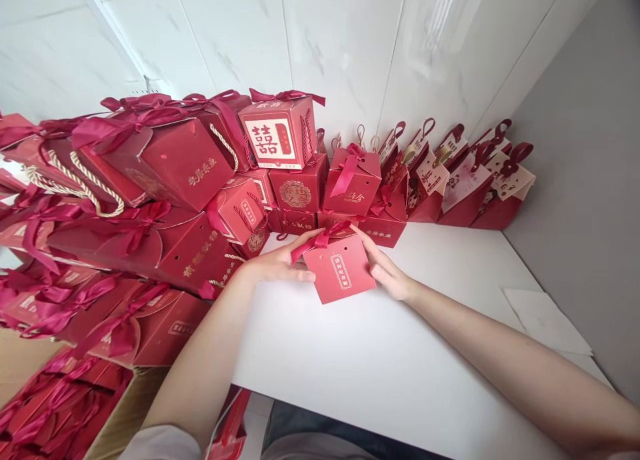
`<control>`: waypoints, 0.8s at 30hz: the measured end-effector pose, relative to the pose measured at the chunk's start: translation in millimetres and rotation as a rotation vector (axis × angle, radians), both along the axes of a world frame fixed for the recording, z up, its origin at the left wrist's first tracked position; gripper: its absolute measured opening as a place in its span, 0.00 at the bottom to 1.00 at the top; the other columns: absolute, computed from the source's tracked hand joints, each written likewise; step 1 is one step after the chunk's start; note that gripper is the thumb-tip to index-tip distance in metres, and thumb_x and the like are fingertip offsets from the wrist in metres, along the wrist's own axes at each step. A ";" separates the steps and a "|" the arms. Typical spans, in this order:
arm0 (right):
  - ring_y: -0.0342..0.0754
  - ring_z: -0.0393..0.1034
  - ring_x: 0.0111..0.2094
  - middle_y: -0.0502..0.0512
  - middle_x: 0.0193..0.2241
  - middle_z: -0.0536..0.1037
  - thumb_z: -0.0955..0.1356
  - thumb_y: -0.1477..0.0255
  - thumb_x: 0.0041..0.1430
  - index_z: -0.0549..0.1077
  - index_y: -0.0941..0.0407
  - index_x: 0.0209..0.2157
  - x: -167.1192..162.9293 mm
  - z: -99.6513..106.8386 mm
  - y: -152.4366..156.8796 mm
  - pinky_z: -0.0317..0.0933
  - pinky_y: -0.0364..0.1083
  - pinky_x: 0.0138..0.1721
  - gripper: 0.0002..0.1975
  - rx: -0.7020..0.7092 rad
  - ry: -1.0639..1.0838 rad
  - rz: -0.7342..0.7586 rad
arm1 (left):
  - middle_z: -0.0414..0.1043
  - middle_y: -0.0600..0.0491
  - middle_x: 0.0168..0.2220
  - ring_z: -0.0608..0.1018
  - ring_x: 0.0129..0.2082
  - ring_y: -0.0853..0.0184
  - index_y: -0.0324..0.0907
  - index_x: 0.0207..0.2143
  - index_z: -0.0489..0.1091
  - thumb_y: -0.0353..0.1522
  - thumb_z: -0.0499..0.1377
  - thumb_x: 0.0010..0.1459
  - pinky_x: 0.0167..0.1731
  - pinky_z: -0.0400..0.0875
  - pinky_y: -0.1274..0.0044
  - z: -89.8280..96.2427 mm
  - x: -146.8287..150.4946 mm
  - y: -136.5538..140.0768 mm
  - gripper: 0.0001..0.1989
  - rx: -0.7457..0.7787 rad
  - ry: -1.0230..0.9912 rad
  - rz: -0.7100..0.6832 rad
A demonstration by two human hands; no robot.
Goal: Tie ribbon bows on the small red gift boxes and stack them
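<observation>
Between my two hands is a red gift box (327, 277) with a dark pink ribbon bow (323, 240) on top and gold lettering on its front. My left hand (285, 260) grips its left side, fingers partly behind it. On the opposite side my right hand (385, 270) is closed against the box, thumb toward the front. The box is tilted a little over the white table (350, 353); whether its bottom touches the surface I cannot tell. Just behind it stand more red boxes, among them one with a pink bow (353, 180).
Stacked ribbon-tied red boxes (170, 160) crowd the left side, some with rope handles. A cardboard carton (117, 407) of red boxes sits at the lower left. Several bags with loops (465, 180) line the back right. White paper (547, 320) lies near the grey wall (575, 180).
</observation>
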State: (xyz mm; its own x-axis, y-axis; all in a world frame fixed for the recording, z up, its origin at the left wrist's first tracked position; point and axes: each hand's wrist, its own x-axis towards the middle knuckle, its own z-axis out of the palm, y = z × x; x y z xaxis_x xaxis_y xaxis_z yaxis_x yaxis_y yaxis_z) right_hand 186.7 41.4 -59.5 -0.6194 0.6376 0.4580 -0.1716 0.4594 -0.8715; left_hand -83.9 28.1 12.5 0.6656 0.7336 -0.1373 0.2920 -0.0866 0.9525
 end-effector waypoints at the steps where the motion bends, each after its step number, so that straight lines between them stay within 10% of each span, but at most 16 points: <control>1: 0.60 0.55 0.63 0.59 0.68 0.51 0.59 0.43 0.59 0.39 0.50 0.69 0.0 0.1 -0.4 0.56 0.58 0.61 0.45 0.013 0.013 -0.020 | 0.54 0.47 0.67 0.65 0.62 0.50 0.57 0.67 0.48 0.41 0.68 0.49 0.57 0.63 0.61 -2.5 0.3 0.0 0.47 -0.029 -0.038 0.017; 9: 0.64 0.55 0.63 0.61 0.65 0.55 0.71 0.57 0.56 0.44 0.47 0.68 -3.9 0.4 -12.6 0.63 0.63 0.56 0.46 0.472 0.054 -0.568 | 0.69 0.50 0.57 0.76 0.50 0.53 0.55 0.63 0.57 0.46 0.60 0.58 0.45 0.71 0.68 -16.3 9.4 1.7 0.32 -0.184 -0.270 0.364; 18: 0.60 0.58 0.61 0.60 0.65 0.53 0.73 0.76 0.55 0.45 0.44 0.67 -18.2 0.2 -30.4 0.75 0.55 0.43 0.46 0.616 0.144 -0.504 | 0.63 0.40 0.61 0.60 0.64 0.43 0.44 0.66 0.50 0.52 0.70 0.37 0.58 0.58 0.60 -12.2 4.0 3.1 0.58 -0.008 -0.254 0.024; 24: 0.61 0.53 0.64 0.59 0.67 0.49 0.71 0.75 0.57 0.44 0.46 0.68 -15.8 1.8 -26.8 0.69 0.61 0.53 0.45 0.755 0.048 -0.535 | 0.67 0.45 0.58 0.67 0.59 0.47 0.46 0.63 0.56 0.49 0.66 0.46 0.54 0.64 0.66 -16.4 8.9 4.0 0.44 0.184 -0.348 0.269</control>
